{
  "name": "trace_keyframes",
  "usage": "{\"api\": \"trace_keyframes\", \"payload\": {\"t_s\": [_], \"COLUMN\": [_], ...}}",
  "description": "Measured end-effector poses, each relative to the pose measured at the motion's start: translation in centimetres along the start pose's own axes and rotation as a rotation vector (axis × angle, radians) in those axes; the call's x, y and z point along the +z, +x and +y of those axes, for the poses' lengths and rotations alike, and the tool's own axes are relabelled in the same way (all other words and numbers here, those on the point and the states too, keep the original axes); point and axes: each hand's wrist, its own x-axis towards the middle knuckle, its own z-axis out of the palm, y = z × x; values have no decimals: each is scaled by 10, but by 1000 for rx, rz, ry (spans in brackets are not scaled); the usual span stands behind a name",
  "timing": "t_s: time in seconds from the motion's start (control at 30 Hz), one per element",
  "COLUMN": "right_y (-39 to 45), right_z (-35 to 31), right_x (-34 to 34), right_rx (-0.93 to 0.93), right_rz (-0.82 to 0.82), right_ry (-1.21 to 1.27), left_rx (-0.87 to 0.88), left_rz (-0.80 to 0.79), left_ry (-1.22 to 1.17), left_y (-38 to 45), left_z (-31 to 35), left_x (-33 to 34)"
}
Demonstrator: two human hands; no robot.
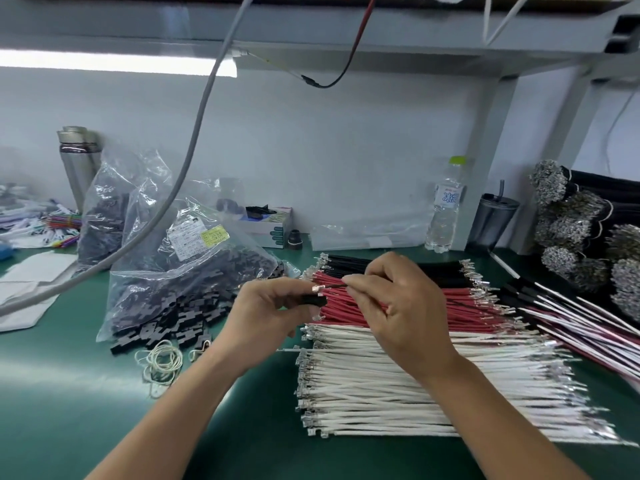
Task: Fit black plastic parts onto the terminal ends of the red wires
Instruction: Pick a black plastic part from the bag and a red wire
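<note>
On green bench mat (86,393), both hands up at centre. Left hand (266,313) fingers curled, gripping a black plastic part (313,301). Right hand (391,306) pinches a thin dark wire (334,287) between thumb and forefinger, its metal terminal (317,289) just above the black part, close but can't tell if touching. Red wires (460,311) lie flat under the hands, in a row between black wires (349,263) at 12 o'clock and white wires (398,386) at 6 o'clock. Clear bag of black parts (180,289) at 9 o'clock, some spilled at its mouth; rubber bands (161,362) at 7 o'clock. Water bottle (445,206) and dark cup (491,220) at 1 o'clock against pale wall. Bundled black cables (581,223) at 3 o'clock. Steel flask (78,161) at 10 o'clock. Grey shelf (381,32) overhead, strip light (114,62) under it, grey cable (194,147) hanging down to the mat.
</note>
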Motion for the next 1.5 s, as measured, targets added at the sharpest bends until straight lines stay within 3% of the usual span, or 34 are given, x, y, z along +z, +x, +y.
{"api": "trace_keyframes", "payload": {"t_s": [0.6, 0.87, 1.3, 1.5], "right_y": [-6, -6, -2, -4], "right_z": [5, 5, 16, 12], "right_x": [-5, -4, -10, -6], "right_rx": [142, 210, 294, 331], "right_rz": [-131, -260, -295, -403], "right_ry": [97, 227, 232, 333], "left_rx": [-52, -16, -77, -35], "left_rz": [52, -30, -73, -41], "left_ry": [-82, -90, -139, -9], "left_y": [-2, -3, -4, -4], "left_z": [6, 5, 6, 5], "left_x": [4, 0, 4, 2]}}
